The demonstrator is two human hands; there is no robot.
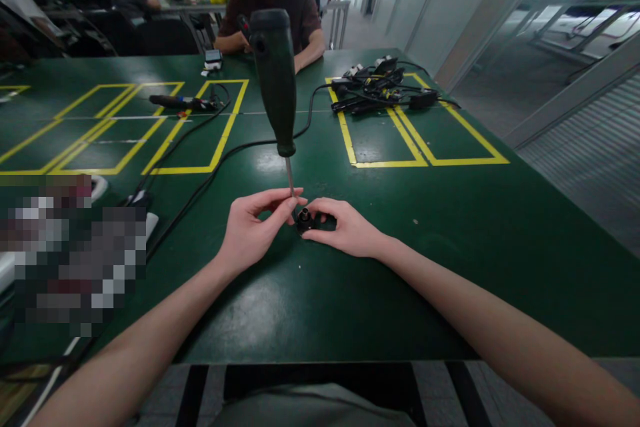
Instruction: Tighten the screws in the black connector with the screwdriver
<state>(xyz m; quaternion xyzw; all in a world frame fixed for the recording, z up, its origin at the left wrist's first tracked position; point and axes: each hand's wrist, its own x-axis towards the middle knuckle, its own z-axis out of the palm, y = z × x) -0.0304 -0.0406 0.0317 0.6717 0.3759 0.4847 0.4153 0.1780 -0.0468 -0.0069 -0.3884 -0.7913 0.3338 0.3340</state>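
Your left hand (247,223) pinches the thin shaft of the driver (278,80) low down, with the thumb and forefinger clamped on the metal. The driver stands nearly upright in front of you, its dark green handle above your fingers and its top leaning a little to the left. Its tip is hidden around your fingertips, so you cannot tell from this view whether it meets the part (304,220).

That part, small, black and round, sits at the green table (430,300), just to the right of your left fingertips. Your right hand (350,227) is clamped on it, the thumb at its near side and the forefinger curved round its far side; the other fingers of that hand are curled behind. Both your hands are close together, low over the table, with your forearms reaching in from either side.

Beyond them, a black cord (240,147) runs across the table, passing behind the driver. A heap of black cables (375,88) lies at the far right, over the yellow tape (395,164). At the far left lies a black tool (180,103) with a lead. A small white device (213,59) sits near the far edge, close to a person (305,23) in a dark shirt across from you.
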